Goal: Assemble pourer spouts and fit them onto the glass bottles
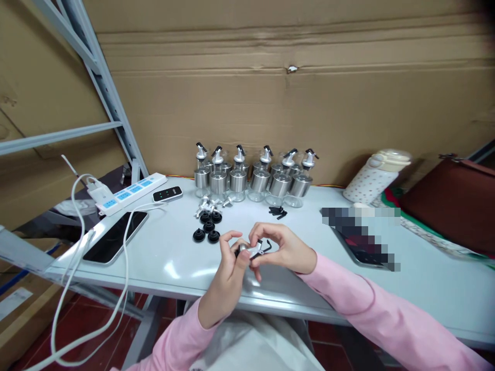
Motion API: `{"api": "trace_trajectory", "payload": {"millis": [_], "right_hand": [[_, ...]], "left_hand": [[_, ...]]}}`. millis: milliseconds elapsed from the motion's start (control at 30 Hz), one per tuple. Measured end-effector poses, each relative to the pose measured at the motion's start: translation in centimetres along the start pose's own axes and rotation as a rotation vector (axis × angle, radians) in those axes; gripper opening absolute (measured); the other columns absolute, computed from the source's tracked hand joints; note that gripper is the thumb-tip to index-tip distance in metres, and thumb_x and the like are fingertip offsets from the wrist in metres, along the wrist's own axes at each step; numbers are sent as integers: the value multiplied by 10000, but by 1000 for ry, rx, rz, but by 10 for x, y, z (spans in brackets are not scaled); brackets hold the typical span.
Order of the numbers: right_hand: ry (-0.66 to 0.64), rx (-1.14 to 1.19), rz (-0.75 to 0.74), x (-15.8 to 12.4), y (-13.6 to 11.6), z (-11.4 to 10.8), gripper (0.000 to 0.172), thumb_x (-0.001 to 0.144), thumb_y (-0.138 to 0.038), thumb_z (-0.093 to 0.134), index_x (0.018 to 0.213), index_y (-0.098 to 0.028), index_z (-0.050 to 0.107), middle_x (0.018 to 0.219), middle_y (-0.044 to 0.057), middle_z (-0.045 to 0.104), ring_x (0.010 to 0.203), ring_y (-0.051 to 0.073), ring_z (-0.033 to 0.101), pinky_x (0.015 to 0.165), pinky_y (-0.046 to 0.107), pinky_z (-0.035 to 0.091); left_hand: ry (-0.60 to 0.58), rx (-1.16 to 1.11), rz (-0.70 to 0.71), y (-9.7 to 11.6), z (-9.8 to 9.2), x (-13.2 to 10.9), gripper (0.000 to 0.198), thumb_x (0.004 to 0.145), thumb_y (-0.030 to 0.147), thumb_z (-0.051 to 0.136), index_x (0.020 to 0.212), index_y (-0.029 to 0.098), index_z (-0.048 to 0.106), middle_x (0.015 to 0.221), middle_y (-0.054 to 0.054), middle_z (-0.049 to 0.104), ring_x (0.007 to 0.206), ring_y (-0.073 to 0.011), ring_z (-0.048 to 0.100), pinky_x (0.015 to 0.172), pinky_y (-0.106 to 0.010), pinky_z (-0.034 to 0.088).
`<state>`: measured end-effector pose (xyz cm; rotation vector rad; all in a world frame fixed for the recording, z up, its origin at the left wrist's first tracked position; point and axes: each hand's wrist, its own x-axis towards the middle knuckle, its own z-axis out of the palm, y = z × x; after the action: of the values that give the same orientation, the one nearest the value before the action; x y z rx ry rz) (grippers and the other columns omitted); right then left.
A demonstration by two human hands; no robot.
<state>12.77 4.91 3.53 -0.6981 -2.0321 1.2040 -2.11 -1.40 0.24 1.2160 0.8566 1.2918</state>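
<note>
From here the left hand [228,275] and right hand [288,248] partly cover the silver spout [254,251], the front bottles [260,181] half hide the back bottles [276,168], blocky blur masks the right-hand phone [350,246], and the brown bag [450,201] gets cut off rightward.

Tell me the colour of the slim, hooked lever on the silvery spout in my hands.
Black. The lever on the spout shows best in the head view.
</note>
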Motion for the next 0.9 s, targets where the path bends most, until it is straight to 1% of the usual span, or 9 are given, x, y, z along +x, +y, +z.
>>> {"api": "trace_trajectory", "payload": {"millis": [100, 200, 333, 433, 567, 633, 700, 800, 900], "right_hand": [[-120, 288, 36, 1, 2, -5, 281, 638, -325, 732, 796, -137, 596, 793, 36, 585, 739, 134, 562, 730, 299, 440], [-179, 534, 52, 0, 5, -6, 233, 658, -303, 724, 757, -130, 605, 808, 30, 599, 730, 125, 589, 720, 293, 452], [-177, 609, 147, 3, -1, -3, 253, 674, -334, 710, 773, -123, 615, 762, 18, 600, 636, 100, 578, 665, 268, 450], [-68, 562, 226, 14, -14, -6, 263, 737, -370, 643, 838, -129, 622, 803, 37, 608, 649, 89, 556, 600, 223, 431], [213, 552, 201, 43, -34, -24, 225, 744, -375, 615, 772, -156, 572, 966, 60, 618, 796, 119, 563, 657, 234, 458], [348, 566, 149, 60, -40, -36, 219, 748, -366, 599, 726, -166, 512, 930, 52, 636, 785, 125, 577, 676, 254, 472], [395, 555, 121, 77, -41, -44, 215, 772, -349, 564, 700, -173, 464, 807, 38, 647, 726, 129, 590, 655, 265, 481], [271, 479, 244, 104, -33, -40, 189, 827, -303, 490, 697, -172, 449, 674, 30, 631, 611, 130, 582, 581, 270, 480], [93, 345, 359, 134, -15, -21, 226, 880, -296, 417, 719, -153, 485, 715, 48, 637, 596, 121, 576, 536, 247, 468]], "left_hand": [[-29, -93, -40, 7, -2, -1, 356, 856, 520, 377, 1071, 252, 283, 1010, -32, 540, 575, -74, 559, 650, -260, 422], [-73, -168, -43, 10, -2, -3, 364, 858, 523, 380, 1071, 246, 280, 862, 3, 575, 507, -73, 527, 636, -271, 407], [-59, -167, -30, 6, 0, -3, 368, 863, 522, 370, 1080, 237, 286, 830, 0, 582, 552, -97, 552, 680, -300, 409], [43, -206, 94, 2, 2, 1, 382, 855, 543, 368, 1072, 238, 287, 860, -9, 566, 614, -125, 581, 693, -320, 409], [151, -220, 244, -2, 3, 8, 362, 847, 537, 384, 1046, 248, 292, 857, 8, 535, 606, -136, 588, 647, -318, 408], [174, -216, 259, -3, 3, 11, 342, 848, 524, 393, 1026, 247, 303, 845, 14, 534, 591, -131, 587, 626, -307, 401], [185, -223, 260, -5, 3, 12, 354, 834, 534, 412, 1010, 244, 309, 834, 17, 536, 568, -127, 585, 604, -299, 395], [184, -233, 258, -6, 2, 14, 393, 802, 559, 456, 987, 243, 314, 822, 21, 539, 544, -123, 583, 585, -292, 391], [173, -237, 260, -7, 1, 14, 405, 790, 572, 468, 980, 249, 313, 817, 28, 534, 537, -118, 577, 578, -288, 390]]}}
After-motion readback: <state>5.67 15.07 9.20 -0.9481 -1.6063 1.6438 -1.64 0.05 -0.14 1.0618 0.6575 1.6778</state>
